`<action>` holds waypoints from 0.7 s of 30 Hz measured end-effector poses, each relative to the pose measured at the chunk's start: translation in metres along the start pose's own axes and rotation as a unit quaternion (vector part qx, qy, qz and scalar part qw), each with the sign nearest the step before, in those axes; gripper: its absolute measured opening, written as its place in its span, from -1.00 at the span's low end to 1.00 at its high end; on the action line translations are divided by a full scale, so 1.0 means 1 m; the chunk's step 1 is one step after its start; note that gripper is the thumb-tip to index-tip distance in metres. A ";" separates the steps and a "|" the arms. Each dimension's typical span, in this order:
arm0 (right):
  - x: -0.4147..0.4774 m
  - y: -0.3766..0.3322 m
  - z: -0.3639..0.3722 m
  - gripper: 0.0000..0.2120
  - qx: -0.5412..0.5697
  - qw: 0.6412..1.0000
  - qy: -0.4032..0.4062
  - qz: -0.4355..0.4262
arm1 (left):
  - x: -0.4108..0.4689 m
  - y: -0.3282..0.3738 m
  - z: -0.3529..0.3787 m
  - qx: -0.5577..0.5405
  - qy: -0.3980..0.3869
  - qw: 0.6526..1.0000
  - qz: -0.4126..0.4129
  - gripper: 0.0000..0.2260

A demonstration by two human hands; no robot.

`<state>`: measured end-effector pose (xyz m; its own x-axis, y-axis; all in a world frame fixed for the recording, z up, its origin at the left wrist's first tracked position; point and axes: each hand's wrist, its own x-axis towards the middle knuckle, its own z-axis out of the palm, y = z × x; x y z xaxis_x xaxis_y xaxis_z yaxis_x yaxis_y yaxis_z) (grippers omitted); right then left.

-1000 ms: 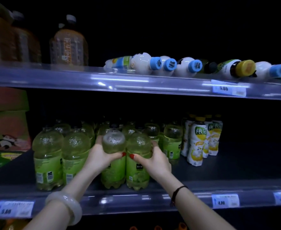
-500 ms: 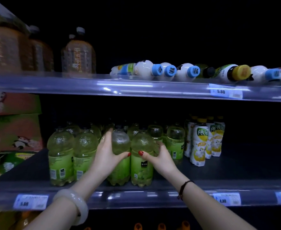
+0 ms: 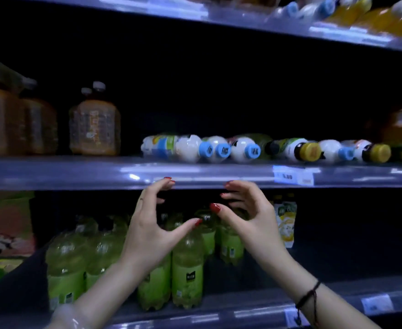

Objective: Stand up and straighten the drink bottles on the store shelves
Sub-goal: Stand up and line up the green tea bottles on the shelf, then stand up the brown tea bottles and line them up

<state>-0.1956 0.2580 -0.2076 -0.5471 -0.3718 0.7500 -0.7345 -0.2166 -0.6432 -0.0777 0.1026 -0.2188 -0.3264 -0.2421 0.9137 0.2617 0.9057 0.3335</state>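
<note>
Left hand, right hand up off green bottles (empty)

Blurred top-shelf bottles are cut off by the upper edge.

Glossy clear plastic green bottles; shiny translucent plastic shelf edge
</note>
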 end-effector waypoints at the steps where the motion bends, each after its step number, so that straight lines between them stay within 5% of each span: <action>1: 0.013 -0.010 -0.005 -0.57 -0.005 1.000 -0.002 0.011 | 0.017 0.006 -0.003 -0.005 -0.002 1.000 -0.012 -0.30; 9: 0.116 -0.099 -0.036 -0.41 -0.021 0.997 -0.035 0.063 | 0.145 0.052 -0.029 -0.031 -0.060 0.995 -0.076 -0.30; 21: 0.300 -0.282 -0.107 -0.57 -0.061 0.997 -0.035 0.028 | 0.371 0.172 -0.081 -0.041 -0.112 0.992 -0.041 -0.34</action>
<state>-0.1954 0.3044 0.2151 -0.5627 -0.4434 0.6977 -0.7489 -0.0839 -0.6573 -0.0800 0.1404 0.1967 -0.5405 -0.2220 0.8115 0.2964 0.8525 0.4306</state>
